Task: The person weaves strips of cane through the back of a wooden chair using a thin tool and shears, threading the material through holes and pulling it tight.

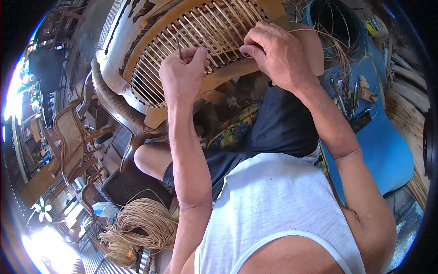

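A curved wooden frame [235,69] lies across the top of the view, with rows of pale cane strands [153,64] strung over its opening. Above its near left part is my left hand [182,75], closed, with a thin dark spike [178,44] sticking up from its fingers. My right hand [280,57] is closed at the frame's right end, thumb against the curled fingers. A loose cane strand [315,31] runs from behind its knuckles off to the right; the hand hides where it is gripped.
On the right, hand tools [353,98] lie on a blue surface [381,160] below a blue drum [319,13] with loose cane. A cane coil [148,223] rests at lower left. Wooden chairs [68,137] and a curved armrest [112,91] stand to my left.
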Available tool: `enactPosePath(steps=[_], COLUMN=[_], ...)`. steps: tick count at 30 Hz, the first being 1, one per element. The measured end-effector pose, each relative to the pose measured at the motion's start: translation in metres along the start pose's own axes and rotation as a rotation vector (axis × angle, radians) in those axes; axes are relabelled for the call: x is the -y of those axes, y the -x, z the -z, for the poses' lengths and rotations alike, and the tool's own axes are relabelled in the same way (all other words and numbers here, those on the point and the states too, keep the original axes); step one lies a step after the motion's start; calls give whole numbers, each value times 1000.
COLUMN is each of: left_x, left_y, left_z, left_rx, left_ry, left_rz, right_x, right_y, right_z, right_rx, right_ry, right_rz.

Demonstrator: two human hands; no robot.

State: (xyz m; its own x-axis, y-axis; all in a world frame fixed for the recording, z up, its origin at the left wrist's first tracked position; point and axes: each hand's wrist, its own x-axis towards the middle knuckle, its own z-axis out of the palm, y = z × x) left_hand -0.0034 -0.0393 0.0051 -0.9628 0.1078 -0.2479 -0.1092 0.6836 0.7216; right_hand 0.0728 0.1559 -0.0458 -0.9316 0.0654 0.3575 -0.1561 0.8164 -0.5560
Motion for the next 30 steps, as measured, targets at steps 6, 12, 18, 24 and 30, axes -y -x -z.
enactPosePath(steps=[6,12,18,24,30], left_x=[-1,9,11,11,23], left_y=[2,0,-4,-3,0], left_z=[5,4,6,7,-2], left_rx=[22,29,58,33,-9], left_ry=[1,80,82,77,93], left_rz=[9,-20,-26,-66,-88], right_x=[5,1,-2,5,9], right_y=[-6,-4,-7,-11,-8], right_z=[-5,-6,-5,2,4], right_rx=[-14,-26,-35,-14,24], right_ry=[12,-10,-41,-75,-89], right_rz=[70,59,53,35,-12])
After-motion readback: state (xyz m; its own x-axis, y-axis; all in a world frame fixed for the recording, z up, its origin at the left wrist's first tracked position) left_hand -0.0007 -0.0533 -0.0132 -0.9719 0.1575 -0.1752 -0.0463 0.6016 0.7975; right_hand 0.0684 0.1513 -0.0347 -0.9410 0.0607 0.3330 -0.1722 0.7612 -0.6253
